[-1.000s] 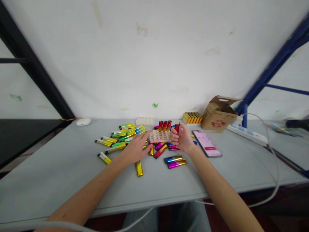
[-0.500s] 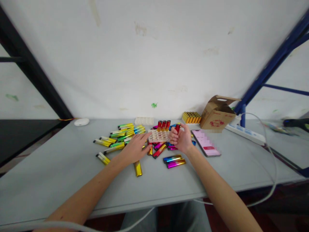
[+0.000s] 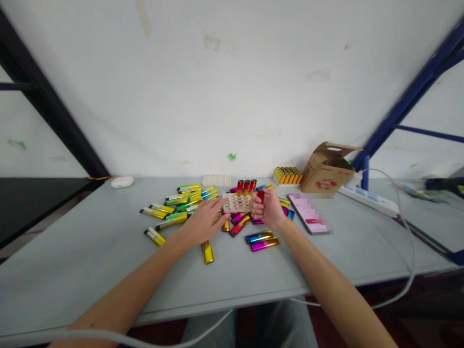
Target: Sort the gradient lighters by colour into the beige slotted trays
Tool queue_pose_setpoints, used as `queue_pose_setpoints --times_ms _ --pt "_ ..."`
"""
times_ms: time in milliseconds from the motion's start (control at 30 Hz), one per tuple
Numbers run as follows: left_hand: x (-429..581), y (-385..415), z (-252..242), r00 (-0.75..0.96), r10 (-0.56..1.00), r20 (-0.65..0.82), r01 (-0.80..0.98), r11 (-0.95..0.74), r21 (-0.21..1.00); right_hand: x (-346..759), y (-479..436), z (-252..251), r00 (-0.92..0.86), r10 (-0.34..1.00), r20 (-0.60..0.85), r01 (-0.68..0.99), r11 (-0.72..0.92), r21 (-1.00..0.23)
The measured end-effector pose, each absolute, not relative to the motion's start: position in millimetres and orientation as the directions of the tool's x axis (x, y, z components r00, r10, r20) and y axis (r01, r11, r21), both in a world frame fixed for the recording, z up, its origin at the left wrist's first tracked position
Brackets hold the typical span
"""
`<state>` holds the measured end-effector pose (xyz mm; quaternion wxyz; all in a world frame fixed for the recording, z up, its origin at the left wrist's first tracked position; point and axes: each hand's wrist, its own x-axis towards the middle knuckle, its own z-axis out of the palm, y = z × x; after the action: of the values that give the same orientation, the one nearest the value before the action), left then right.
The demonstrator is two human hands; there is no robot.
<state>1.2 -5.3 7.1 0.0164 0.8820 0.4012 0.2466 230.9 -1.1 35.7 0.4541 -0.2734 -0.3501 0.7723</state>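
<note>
My right hand (image 3: 267, 211) is closed round a red lighter (image 3: 260, 195), holding it upright just right of a pale tray with round holes (image 3: 236, 203). Three red lighters (image 3: 246, 186) stand upright in the tray's far row. My left hand (image 3: 203, 221) lies flat with fingers stretched out, its fingertips against the tray's left edge. Several green-yellow lighters (image 3: 181, 203) lie scattered left of the tray, and pink, blue and gold lighters (image 3: 261, 241) lie in front of it.
A phone (image 3: 310, 213) lies right of my right hand. At the back stand a second pale tray (image 3: 216, 180), a block of yellow lighters (image 3: 288, 176) and an open cardboard box (image 3: 328, 170). A power strip (image 3: 369, 198) and cable run along the right. A white puck (image 3: 122, 181) sits back left.
My right hand has carried the red lighter a little left and down, closer to the tray. My left hand has stayed at the tray's left edge.
</note>
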Motion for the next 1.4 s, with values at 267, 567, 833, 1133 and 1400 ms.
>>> queue_pose_setpoints --times_ms 267,567,833,1133,1400 --pt "3 -6 8 0.554 0.723 0.412 0.710 -0.669 0.220 225 -2 34 -0.459 0.878 -0.135 -0.476 -0.371 -0.797" --pt "0 -3 5 0.551 0.720 0.422 0.703 -0.673 0.230 219 -6 40 -0.413 0.892 -0.182 -0.474 -0.381 -0.794" --pt "1 -3 4 0.548 0.713 0.437 0.701 -0.677 0.225 218 -7 41 -0.411 0.895 -0.172 -0.482 -0.374 -0.792" --pt "-1 -1 1 0.550 0.698 0.459 0.682 -0.692 0.235 222 -9 39 -0.444 0.896 -0.034 -0.577 -0.314 -0.754" --pt "-3 1 3 0.548 0.699 0.460 0.690 -0.689 0.225 222 -10 44 -0.427 0.904 -0.029 -0.629 -0.320 -0.708"
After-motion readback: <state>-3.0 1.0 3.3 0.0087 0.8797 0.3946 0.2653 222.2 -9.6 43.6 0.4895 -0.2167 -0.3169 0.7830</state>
